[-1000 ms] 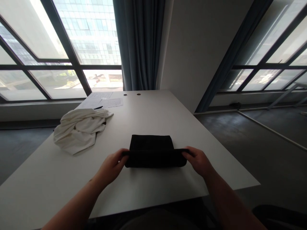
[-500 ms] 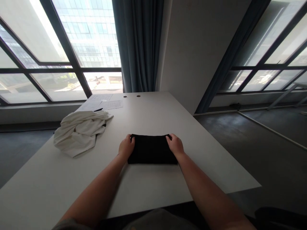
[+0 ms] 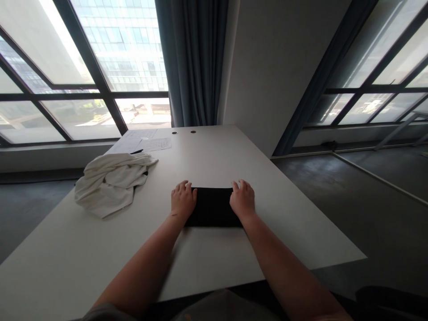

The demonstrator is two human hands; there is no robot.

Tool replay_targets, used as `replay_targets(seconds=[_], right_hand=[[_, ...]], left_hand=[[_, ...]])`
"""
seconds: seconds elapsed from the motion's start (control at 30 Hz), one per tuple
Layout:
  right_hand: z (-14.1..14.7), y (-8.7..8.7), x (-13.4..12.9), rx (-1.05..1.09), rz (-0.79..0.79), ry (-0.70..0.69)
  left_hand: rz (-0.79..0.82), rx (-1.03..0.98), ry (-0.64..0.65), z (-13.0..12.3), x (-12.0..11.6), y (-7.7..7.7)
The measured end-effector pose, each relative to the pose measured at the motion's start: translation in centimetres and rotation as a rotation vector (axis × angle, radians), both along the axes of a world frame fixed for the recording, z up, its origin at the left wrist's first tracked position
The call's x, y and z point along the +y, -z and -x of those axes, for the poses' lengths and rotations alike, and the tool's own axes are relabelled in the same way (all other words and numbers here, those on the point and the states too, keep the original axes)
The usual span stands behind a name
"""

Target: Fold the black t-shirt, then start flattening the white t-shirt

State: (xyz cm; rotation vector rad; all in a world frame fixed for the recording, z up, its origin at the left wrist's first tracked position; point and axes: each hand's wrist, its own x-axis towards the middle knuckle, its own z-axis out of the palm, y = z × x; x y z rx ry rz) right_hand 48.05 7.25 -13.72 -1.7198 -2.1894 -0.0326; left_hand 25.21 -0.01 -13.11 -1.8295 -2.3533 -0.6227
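Left hand (image 3: 183,199) and right hand (image 3: 242,199), backs up, overlap black cloth (image 3: 214,207).

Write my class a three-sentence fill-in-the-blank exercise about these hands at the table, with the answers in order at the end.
1. The folded cloth between the left hand and the right hand is ____ in colour.
2. The crumpled cloth lies on the ____ side of the table.
3. Near the table's far end there are ____ small round spots.

Missing words: black; left; two.
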Motion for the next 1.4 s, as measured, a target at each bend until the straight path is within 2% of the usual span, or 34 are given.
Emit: replay_targets(seconds=[0.13,0.27,0.37,0.63,0.73,0.87,1.07,1.17,1.27,1.4], right_hand=[[2.9,-0.1,-3.2,-0.046,-0.010,-0.125],[4.2,1.2,-4.4,-0.081,0.163,-0.200],[3.9,1.8,-3.7,-0.099,0.250,-0.192],[2.4,2.3,-2.1,-0.115,0.316,-0.106],[1.8,2.8,-1.7,-0.096,0.309,-0.060],[1.2,3.5,-1.1,-0.062,0.297,-0.005],[-0.6,4.3,0.3,0.024,0.322,0.027],[-1.5,4.8,0.9,0.088,0.324,-0.026],[-2.4,5.4,1.5,0.218,0.298,-0.162],[-3.5,5.9,2.3,0.512,0.281,-0.334]], left_hand=[[0.002,-0.041,0.113,-2.9,-0.1,0.8],[0.160,-0.064,0.176,-2.8,0.3,2.3],[0.202,-0.045,0.215,-1.7,0.6,2.8],[0.224,-0.102,0.129,0.3,1.0,2.9],[0.218,-0.146,0.110,2.0,1.1,2.8],[0.216,-0.197,0.149,4.1,1.5,2.6],[0.206,-0.192,0.160,5.0,1.4,1.7],[0.246,-0.074,0.123,4.8,1.1,1.1],[0.257,0.016,0.101,4.2,0.6,0.5],[0.160,0.056,0.185,2.5,-0.2,0.1]])
